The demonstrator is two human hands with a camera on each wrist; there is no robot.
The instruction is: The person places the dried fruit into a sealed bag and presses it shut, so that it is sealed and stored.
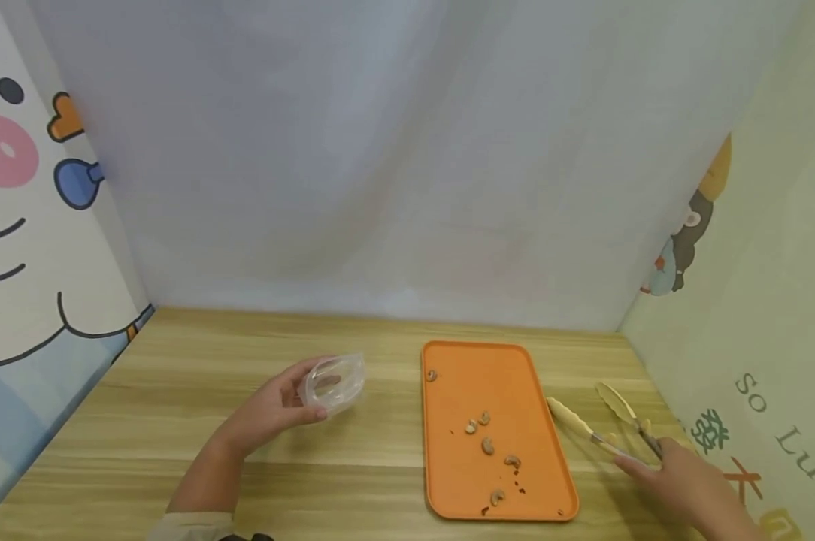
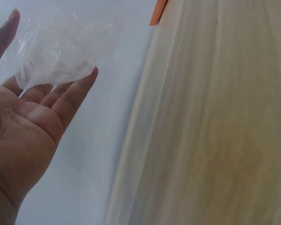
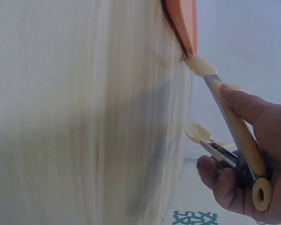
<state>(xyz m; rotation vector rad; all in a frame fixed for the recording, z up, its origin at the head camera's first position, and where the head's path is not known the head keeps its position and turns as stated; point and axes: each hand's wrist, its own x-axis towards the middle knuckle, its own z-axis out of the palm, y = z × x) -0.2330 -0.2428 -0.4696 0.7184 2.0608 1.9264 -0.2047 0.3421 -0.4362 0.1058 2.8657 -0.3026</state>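
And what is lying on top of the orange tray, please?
Six curved nuts, apparently cashews, and some small dark crumbs lie on the orange tray. The patches directly beneath them are covered and cannot be seen.

Clear bag held mouth open; tongs spread

Bag [image 1: 352,383]: transparent, creased film, held in the left hand [image 1: 268,409] above the tabletop [image 1: 340,481]. Tongs [image 1: 577,422]: metal arms, cream scalloped tips and cream grip, looped pivot end. Held in the right hand [image 1: 685,477]; tips well apart, one beside the orange tray's [image 1: 478,387] edge; contact could not be determined.
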